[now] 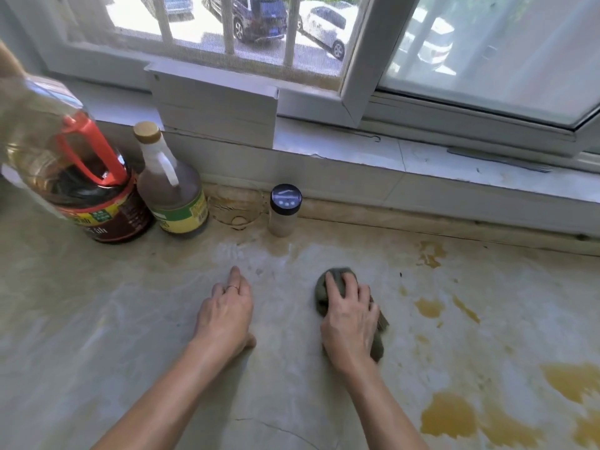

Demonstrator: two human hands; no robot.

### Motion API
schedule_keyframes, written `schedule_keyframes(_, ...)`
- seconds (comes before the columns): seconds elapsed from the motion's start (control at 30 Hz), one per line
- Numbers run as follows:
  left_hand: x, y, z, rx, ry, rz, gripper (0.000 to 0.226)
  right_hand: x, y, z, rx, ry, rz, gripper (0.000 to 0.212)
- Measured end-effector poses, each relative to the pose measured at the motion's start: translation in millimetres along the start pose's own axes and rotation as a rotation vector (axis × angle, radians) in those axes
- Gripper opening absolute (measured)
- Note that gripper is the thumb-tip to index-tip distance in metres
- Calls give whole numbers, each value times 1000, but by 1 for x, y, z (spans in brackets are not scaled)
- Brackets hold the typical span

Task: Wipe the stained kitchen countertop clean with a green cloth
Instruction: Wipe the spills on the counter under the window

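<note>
My right hand [349, 315] presses flat on a crumpled dull-green cloth [324, 292] in the middle of the pale marbled countertop [97, 319]. Its fingers are spread over the cloth, which shows at the fingertips and along the hand's right side. My left hand [227, 311] rests on the bare counter just to the left, fingers straight, a ring on one finger. Yellow-brown stains lie to the right: small blotches [430, 307] near the cloth and large puddles [449, 414] at the lower right. A faint brown ring stain [235, 209] sits by the back wall.
At the back left stand a large oil bottle with a red handle [81, 177] and a brown vinegar bottle [172, 190]. A small shaker jar with a black lid [284, 211] stands by the backsplash. Behind runs a tiled window sill [422, 157].
</note>
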State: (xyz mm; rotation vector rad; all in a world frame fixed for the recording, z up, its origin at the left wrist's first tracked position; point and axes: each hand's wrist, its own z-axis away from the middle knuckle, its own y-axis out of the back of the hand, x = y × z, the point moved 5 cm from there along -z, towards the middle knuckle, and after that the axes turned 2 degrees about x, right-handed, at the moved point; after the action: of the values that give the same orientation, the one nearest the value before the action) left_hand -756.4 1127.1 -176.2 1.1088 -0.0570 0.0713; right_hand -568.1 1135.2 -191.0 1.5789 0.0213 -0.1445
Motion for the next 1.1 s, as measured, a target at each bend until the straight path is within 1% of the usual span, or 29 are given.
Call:
schedule_keyframes(0.07,-2,0,-2,-3,-3,2,109,-3,-1,32,-1,37,-30,63)
schedule_keyframes(0.13,-2,1,-2,-7,-6,2,109,-1,-2,31,-12,66,-25,65)
schedule_keyframes(0.23,-2,2,-2,3,-6,12,109,1,1,-10,-14,-12,-22,62)
schedule_keyframes(0.3,-2,2,1,2,-6,9,109,0,2,-21,0,-52,-44,75)
schedule_keyframes(0.33,-2,2,2,0,-7,10,109,-1,1,-14,12,-51,-38,71)
schedule_keyframes(0.37,-2,2,1,1,-8,10,110,-3,-1,-1,12,-29,-21,62)
schedule_keyframes(0.4,-2,2,0,3,-10,13,110,-9,-3,16,22,12,-8,59)
schedule_keyframes(0.47,-2,3,-3,7,-13,21,109,-30,-9,42,26,127,-24,62)
schedule_keyframes(0.53,-2,2,-4,13,-17,32,104,-62,-14,39,2,237,-59,59)
schedule_keyframes(0.57,-3,2,-4,25,-20,42,101,-78,-16,29,3,265,-62,62)
schedule_keyframes(0.63,-5,1,-4,49,-22,65,97,-99,-19,5,-19,285,-51,66)
schedule_keyframes(0.7,-8,-1,-4,59,-20,90,99,-102,-19,-6,-10,277,-38,64)
schedule_keyframes(0.8,-11,-3,-3,52,-32,96,107,-89,-16,19,-6,306,-70,68)
schedule_keyframes(0.9,-11,-2,-3,65,-40,93,106,-80,-20,35,0,341,-75,70)
schedule_keyframes(0.97,-11,-3,-4,74,-33,120,103,-93,-22,15,6,359,-59,69)
schedule_keyframes(1.03,-12,-3,-4,108,-24,146,97,-108,-23,-7,-21,362,-23,67)
schedule_keyframes(1.1,-13,-4,-4,109,-18,157,100,-112,-23,-14,-43,382,-20,69)
